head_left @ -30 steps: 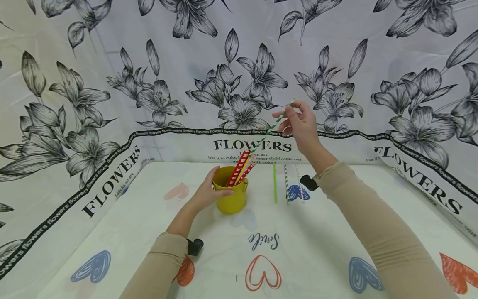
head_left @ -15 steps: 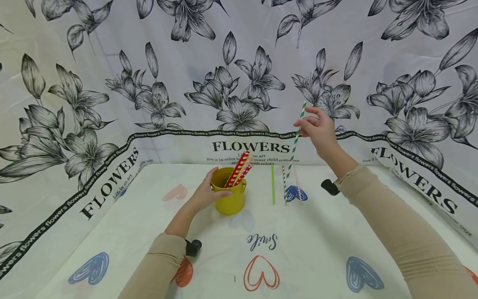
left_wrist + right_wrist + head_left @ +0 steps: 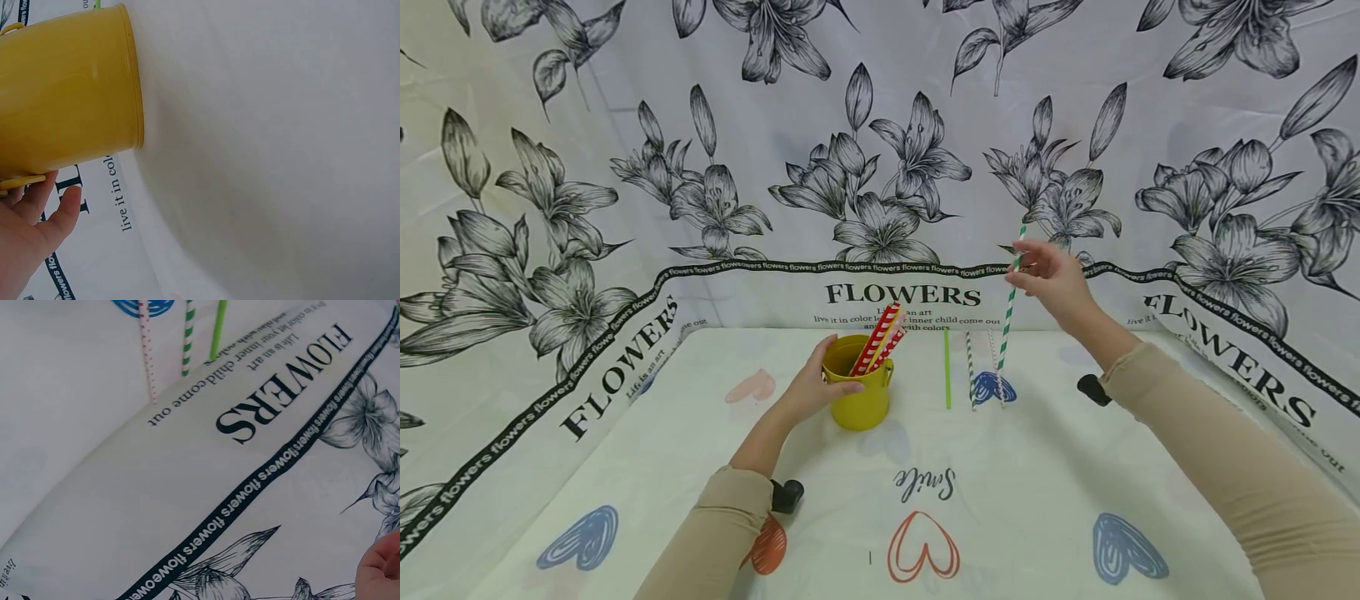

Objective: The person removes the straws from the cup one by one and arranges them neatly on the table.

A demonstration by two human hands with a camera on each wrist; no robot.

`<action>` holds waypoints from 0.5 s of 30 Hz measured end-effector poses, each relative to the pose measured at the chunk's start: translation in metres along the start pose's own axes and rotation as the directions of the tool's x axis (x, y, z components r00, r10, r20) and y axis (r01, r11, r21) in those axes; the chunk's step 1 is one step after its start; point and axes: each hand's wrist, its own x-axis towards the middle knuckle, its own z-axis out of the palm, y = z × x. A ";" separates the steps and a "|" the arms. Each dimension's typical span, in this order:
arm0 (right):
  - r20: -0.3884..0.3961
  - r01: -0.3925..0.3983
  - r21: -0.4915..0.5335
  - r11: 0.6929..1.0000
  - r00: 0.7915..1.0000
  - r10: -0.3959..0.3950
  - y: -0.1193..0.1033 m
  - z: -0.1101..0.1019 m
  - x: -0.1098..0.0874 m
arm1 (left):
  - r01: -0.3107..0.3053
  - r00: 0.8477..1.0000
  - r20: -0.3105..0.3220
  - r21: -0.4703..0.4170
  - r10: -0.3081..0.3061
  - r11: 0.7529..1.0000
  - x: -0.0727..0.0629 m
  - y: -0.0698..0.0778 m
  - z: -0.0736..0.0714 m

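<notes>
My left hand (image 3: 812, 387) grips the rim of a small yellow bucket (image 3: 859, 410), thumb over the front. In the left wrist view the bucket (image 3: 69, 94) fills the upper left, with part of the hand (image 3: 28, 247) below it. Red-and-white striped straws (image 3: 874, 340) and a yellow one lean out of the bucket. Farther right, my right hand (image 3: 1052, 282) pinches a green-and-white striped straw (image 3: 1010, 308) near its top. This straw hangs almost upright, its lower end over the straws on the table. Only fingers of the right hand (image 3: 380, 569) show in the right wrist view.
Three straws lie side by side right of the bucket: a plain green straw (image 3: 947, 371), a green-and-white striped straw (image 3: 971, 375) and a white straw with pinkish dots (image 3: 149, 359). A flower-printed cloth (image 3: 737, 300) rises behind the white, heart-printed table cover (image 3: 1000, 508).
From above the bucket, my right hand has moved right and then lower with the green-and-white straw, which has swung from slanted to nearly upright. The left hand stays at the bucket.
</notes>
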 end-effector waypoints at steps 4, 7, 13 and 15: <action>0.077 -0.035 -0.115 0.993 0.996 0.044 0.007 -0.008 -0.003 | -0.003 1.000 0.000 -0.007 0.003 1.000 0.001 0.000 0.000; 0.115 -0.033 -0.165 0.986 0.992 0.052 0.013 -0.013 -0.005 | 0.003 1.000 -0.001 -0.009 -0.003 1.000 0.001 0.000 0.000; 0.175 -0.031 -0.249 0.968 0.982 0.077 0.034 -0.022 -0.007 | 0.018 1.000 -0.004 -0.007 -0.018 1.000 0.001 -0.001 0.000; 0.191 -0.031 -0.269 0.963 0.978 0.085 0.043 -0.025 -0.007 | 0.016 1.000 -0.002 -0.008 -0.016 1.000 0.001 0.000 0.001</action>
